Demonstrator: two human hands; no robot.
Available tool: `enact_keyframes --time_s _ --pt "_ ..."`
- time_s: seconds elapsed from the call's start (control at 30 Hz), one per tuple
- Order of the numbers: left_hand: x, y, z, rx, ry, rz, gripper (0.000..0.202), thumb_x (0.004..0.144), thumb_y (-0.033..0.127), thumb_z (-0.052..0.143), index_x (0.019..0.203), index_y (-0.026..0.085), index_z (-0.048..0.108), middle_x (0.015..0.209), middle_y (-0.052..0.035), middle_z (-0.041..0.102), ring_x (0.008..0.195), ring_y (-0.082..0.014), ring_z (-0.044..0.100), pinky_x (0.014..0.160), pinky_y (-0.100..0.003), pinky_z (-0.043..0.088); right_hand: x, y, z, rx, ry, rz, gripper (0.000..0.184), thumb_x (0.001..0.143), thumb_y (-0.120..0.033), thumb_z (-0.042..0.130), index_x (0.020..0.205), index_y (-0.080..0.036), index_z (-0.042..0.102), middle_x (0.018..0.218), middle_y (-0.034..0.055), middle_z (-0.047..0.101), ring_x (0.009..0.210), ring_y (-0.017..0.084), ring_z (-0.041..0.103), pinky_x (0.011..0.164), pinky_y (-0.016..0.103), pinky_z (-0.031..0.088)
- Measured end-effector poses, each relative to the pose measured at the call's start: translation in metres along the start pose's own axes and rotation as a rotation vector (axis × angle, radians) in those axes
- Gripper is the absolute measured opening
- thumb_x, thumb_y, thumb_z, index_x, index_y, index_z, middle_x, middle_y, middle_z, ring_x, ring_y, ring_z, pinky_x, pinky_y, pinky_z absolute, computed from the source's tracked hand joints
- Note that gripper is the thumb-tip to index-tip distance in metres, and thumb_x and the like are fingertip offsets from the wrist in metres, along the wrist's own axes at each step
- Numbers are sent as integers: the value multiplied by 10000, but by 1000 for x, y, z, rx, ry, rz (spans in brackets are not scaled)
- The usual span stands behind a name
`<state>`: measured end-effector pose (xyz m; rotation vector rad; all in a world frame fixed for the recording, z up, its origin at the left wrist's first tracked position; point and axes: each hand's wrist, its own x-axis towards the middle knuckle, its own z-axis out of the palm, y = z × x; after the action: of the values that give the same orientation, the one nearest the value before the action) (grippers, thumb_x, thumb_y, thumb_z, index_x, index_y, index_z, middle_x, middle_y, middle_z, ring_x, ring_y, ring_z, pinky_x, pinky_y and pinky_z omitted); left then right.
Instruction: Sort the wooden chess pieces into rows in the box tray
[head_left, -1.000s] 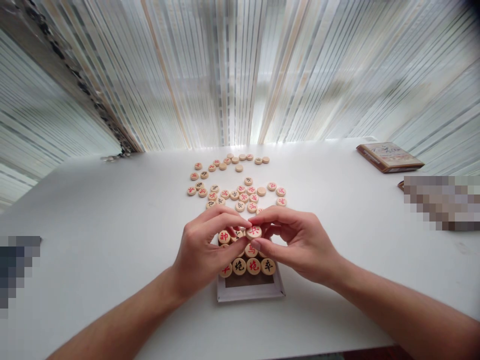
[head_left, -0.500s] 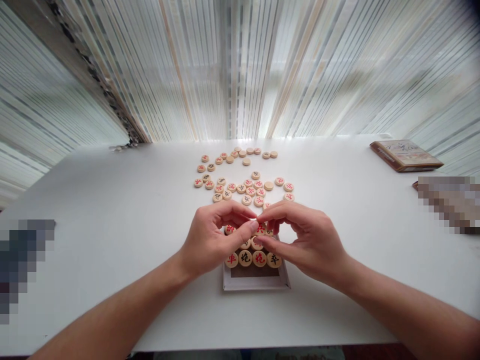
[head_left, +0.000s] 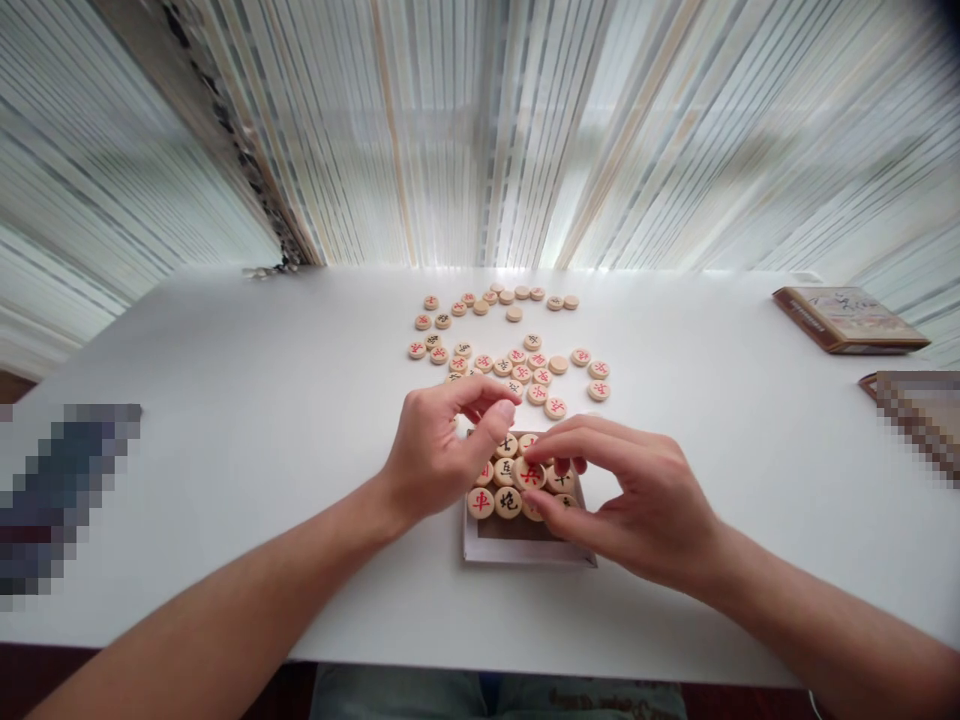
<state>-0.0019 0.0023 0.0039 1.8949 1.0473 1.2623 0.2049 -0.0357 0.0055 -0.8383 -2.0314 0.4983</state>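
Head view: right hand (head_left: 645, 492) pinches a red-marked disc (head_left: 531, 475) over the shallow box (head_left: 525, 552); left hand (head_left: 433, 448) is curled nearby, fingertip closure indeterminable.

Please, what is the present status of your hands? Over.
Right hand: holds red-marked piece above open box. Left hand: no piece visible in it, partly hides box's left side. Loose pieces lie beyond.

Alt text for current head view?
Right hand pinches a wooden disc with a red character over a shallow box of similar discs; left hand, alongside, holds nothing visible. More discs lie scattered beyond on a white table.
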Motion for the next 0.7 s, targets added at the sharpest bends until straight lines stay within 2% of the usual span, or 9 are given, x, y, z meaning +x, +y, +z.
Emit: enact_keyframes --time_s 0.1,0.27,0.5,0.7 --pt "3 -7 -1 40 44 15 207 953 238 625 863 153 791 735 -19 785 694 -147 727 691 -252 581 -3 -6 5 31 -113 -57 125 906 -100 763 1010 -158 727 932 70 777 834 177 713 751 286 579" --pt "3 -11 2 72 52 58 158 933 184 647 861 157 785 743 -11 791 688 -140 729 695 -242 576 -10 -12 14 22 -255 -122 110 942 -118 720 1043 -160 712 909 76 746 842 216 637 768 351 571" --pt "0 -12 4 114 40 108 163 926 145 653 805 170 759 716 2 772 657 -134 705 663 -242 554 -15 -8 23 -49 -315 -104 66 970 -159 698 1034 -160 712 886 81 713 846 244 593 807 398 551" --pt "1 -12 4 109 35 116 168 925 132 656 797 166 758 749 -15 795 694 -144 725 668 -246 547 -17 -8 23 -46 -345 -106 61 998 -187 720 1058 -179 720 919 76 737 861 246 609 774 370 528"
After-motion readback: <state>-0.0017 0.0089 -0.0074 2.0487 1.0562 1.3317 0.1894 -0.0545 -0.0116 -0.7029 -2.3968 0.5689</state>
